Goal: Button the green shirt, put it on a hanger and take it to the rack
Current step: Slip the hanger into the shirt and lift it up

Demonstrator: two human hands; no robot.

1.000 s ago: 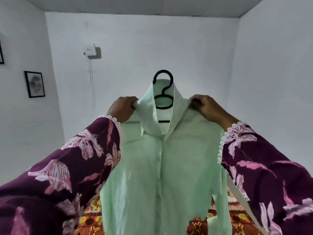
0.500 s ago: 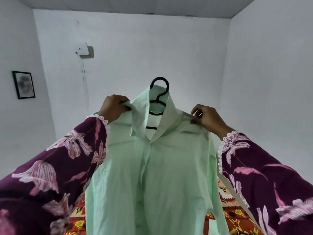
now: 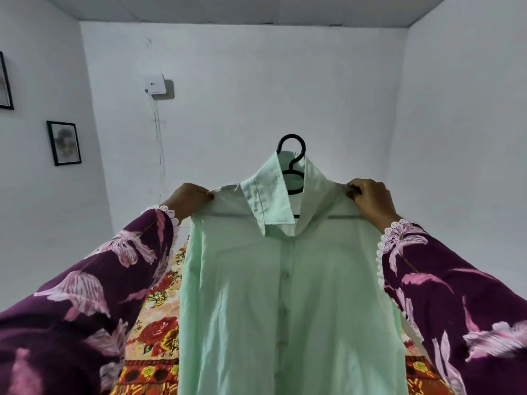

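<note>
I hold the green shirt [image 3: 288,295] up in the air in front of me. My left hand [image 3: 188,202] pinches the cloth at one shoulder, and my right hand [image 3: 370,199] pinches the cloth at the other shoulder. The fingers [image 3: 353,192] of both hands are curled tight on the shirt. Between my two hands the collar stands up, and the black hanger [image 3: 293,163] sits inside it with its hook poking out on top. The front looks buttoned below the collar. The shirt hangs down between my purple flowery sleeves [image 3: 456,295]. Under my hands lies a bright flowery cloth [image 3: 156,337].
</note>
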